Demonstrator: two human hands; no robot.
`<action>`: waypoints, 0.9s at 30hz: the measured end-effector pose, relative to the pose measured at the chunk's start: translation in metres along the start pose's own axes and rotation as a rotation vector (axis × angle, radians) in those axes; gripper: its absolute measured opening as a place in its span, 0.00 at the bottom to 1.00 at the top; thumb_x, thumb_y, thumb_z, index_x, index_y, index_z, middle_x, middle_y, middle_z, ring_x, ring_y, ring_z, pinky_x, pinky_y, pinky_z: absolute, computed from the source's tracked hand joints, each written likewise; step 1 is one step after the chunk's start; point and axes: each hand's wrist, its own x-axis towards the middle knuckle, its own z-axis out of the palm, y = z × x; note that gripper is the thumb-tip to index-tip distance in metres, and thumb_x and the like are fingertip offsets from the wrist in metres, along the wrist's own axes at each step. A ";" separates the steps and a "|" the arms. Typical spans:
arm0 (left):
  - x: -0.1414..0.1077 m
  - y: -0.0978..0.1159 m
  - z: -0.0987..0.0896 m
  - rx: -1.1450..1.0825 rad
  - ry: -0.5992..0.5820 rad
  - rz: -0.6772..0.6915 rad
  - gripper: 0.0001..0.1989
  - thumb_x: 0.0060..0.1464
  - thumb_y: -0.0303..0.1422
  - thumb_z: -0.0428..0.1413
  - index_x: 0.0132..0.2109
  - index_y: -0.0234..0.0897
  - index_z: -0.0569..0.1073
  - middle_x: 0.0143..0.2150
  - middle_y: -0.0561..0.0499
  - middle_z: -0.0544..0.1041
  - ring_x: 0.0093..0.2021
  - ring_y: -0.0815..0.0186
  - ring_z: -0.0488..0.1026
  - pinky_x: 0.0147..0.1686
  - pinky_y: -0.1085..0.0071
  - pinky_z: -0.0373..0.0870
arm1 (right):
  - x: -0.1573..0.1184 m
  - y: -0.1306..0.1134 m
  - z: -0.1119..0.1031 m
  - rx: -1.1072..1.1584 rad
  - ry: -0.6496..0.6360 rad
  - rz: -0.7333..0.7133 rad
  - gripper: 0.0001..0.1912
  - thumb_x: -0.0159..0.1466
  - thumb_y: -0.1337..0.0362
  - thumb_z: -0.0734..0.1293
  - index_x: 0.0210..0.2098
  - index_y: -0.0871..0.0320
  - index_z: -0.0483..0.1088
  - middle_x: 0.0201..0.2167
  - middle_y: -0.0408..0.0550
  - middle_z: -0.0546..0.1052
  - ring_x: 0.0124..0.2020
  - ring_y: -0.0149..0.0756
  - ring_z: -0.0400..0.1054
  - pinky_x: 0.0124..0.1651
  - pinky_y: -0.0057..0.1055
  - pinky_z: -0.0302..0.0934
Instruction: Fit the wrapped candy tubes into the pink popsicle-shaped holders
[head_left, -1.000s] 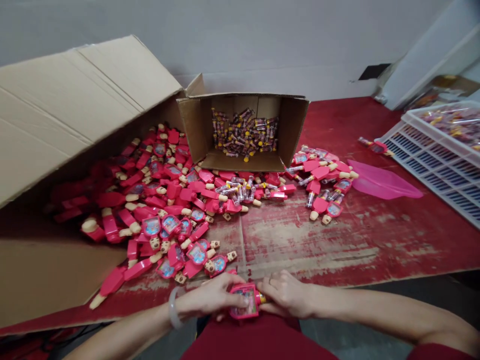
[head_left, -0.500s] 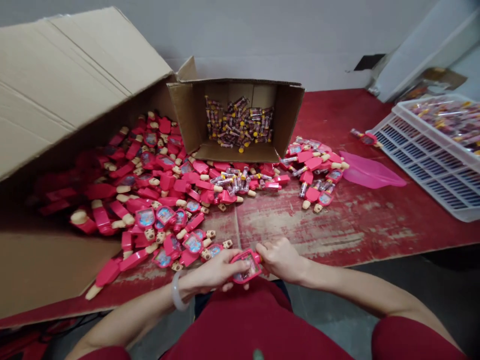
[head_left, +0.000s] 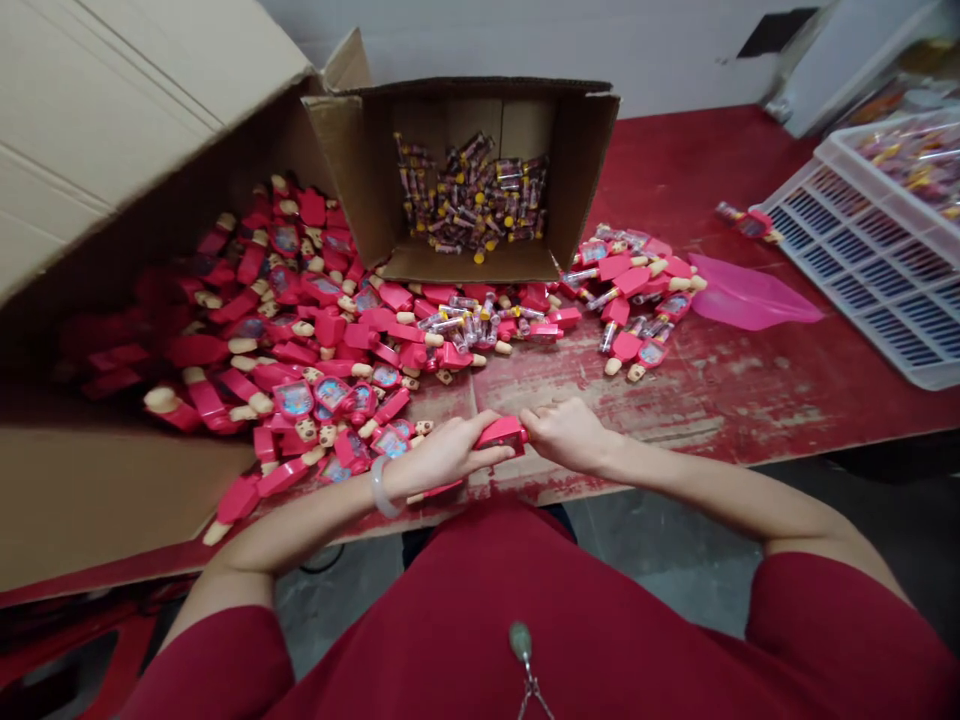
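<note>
A pink toy piece (head_left: 501, 434) is gripped between the thumb and fingers of my left hand (head_left: 448, 452), its edge side turned up. The fingers of my right hand (head_left: 568, 434) are closed at the toy's right end; whatever they pinch there is mostly hidden. Both hands are over the table's front edge. Behind and to the left lies a large heap of pink toys (head_left: 330, 330) with beige ends, several showing blue picture faces. Small clear tubes with yellow caps (head_left: 469, 322) rest on the heap's right part.
A small carton (head_left: 480, 268) holding capped tubes stands behind the heap. The large carton (head_left: 150, 90) opens at the left. On the red table (head_left: 675, 170) are a smaller toy pile (head_left: 637, 290), a pink scoop (head_left: 750, 295) and, at the right, a white plastic basket (head_left: 862, 240).
The held toy has turned from showing its picture face to showing its edge. Both hands have moved slightly forward over the table, and the camera view has tilted down.
</note>
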 end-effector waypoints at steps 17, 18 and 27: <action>0.019 -0.031 0.010 -0.304 -0.324 -0.044 0.21 0.59 0.47 0.58 0.51 0.36 0.72 0.38 0.49 0.80 0.30 0.65 0.74 0.32 0.71 0.67 | 0.006 0.010 0.013 0.073 -0.075 -0.014 0.12 0.67 0.71 0.61 0.45 0.63 0.75 0.33 0.56 0.79 0.31 0.37 0.70 0.35 0.30 0.53; 0.020 -0.033 0.013 -0.346 -0.359 -0.050 0.21 0.59 0.47 0.58 0.50 0.35 0.72 0.36 0.49 0.80 0.28 0.66 0.72 0.30 0.71 0.66 | 0.004 0.007 0.017 0.044 -0.092 -0.017 0.12 0.67 0.72 0.61 0.45 0.64 0.75 0.33 0.57 0.79 0.30 0.37 0.71 0.34 0.30 0.53; 0.024 -0.054 0.060 0.254 -0.205 0.081 0.16 0.60 0.37 0.58 0.53 0.39 0.72 0.43 0.42 0.80 0.42 0.53 0.78 0.43 0.64 0.70 | 0.004 0.006 0.071 0.573 -0.510 0.078 0.13 0.58 0.58 0.72 0.24 0.60 0.70 0.20 0.41 0.69 0.21 0.27 0.60 0.25 0.25 0.47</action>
